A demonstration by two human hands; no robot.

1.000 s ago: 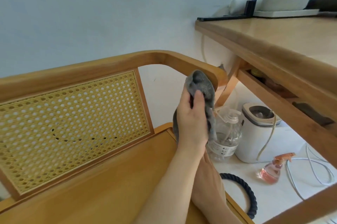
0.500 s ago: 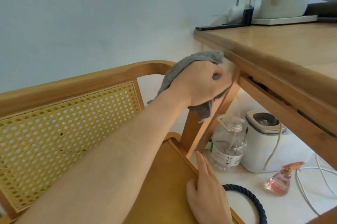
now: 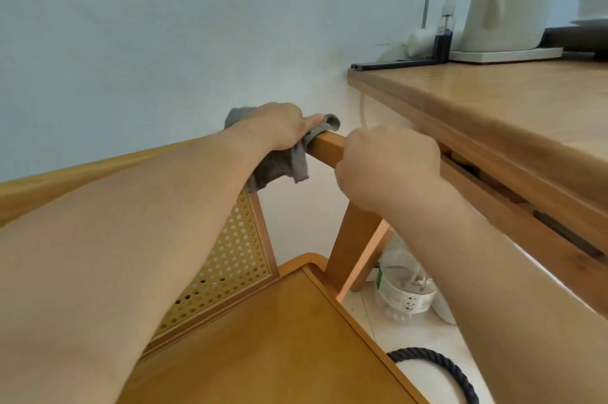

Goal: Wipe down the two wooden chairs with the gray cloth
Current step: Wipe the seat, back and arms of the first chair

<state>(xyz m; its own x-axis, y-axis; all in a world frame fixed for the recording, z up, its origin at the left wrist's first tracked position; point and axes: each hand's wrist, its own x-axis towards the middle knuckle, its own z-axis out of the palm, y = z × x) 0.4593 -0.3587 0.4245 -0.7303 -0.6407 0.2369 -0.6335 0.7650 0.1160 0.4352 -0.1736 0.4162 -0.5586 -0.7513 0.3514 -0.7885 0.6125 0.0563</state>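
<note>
A wooden chair [image 3: 269, 338] with a cane-mesh back fills the lower half of the head view. My left hand [image 3: 279, 127] presses the gray cloth [image 3: 283, 163] onto the chair's curved armrest [image 3: 325, 148], at its rear part. My right hand [image 3: 388, 166] is closed around the front end of the same armrest, above its support post. Part of the cloth hangs down below my left hand. Only one chair is in view.
A wooden table [image 3: 493, 107] stands close on the right, its edge just beyond my right hand. Under it sit a clear plastic bottle [image 3: 404, 288] and a dark blue rope ring [image 3: 437, 367] on the white floor. A pale wall is behind.
My left hand has slid the cloth back along the armrest toward the chair's back. My right hand has come up from the seat edge and taken hold of the armrest's front end.
</note>
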